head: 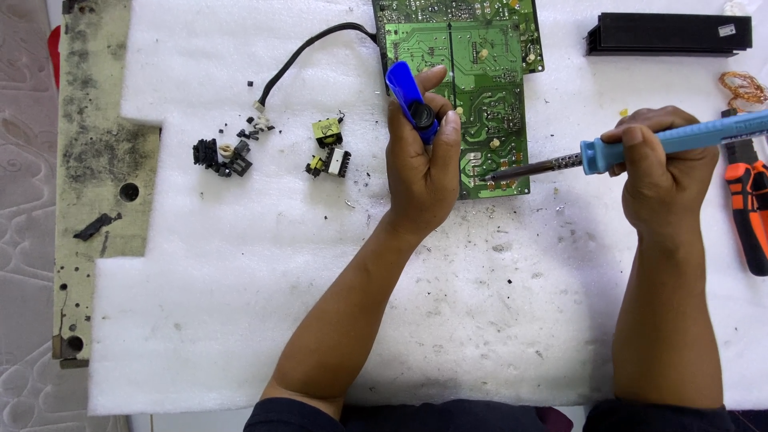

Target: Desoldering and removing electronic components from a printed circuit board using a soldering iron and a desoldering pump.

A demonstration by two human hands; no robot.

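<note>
A green circuit board [480,104] lies solder side up on white foam at the top centre. My left hand [420,168] holds a blue desoldering pump [410,98] upright against the board's left edge. My right hand [668,172] grips a blue-handled soldering iron [632,152]; its metal tip touches the board's lower right corner. A black cable [308,52] runs from the board's left side to a small white plug.
Removed parts lie left of the board: two yellow-and-black transformers [328,148] and several small black pieces [220,156]. A black heat sink [668,34] sits top right, with a copper wire coil [744,88] and an orange-handled tool [750,212] at the right edge. A dirty board [96,160] flanks the foam sheet [240,280].
</note>
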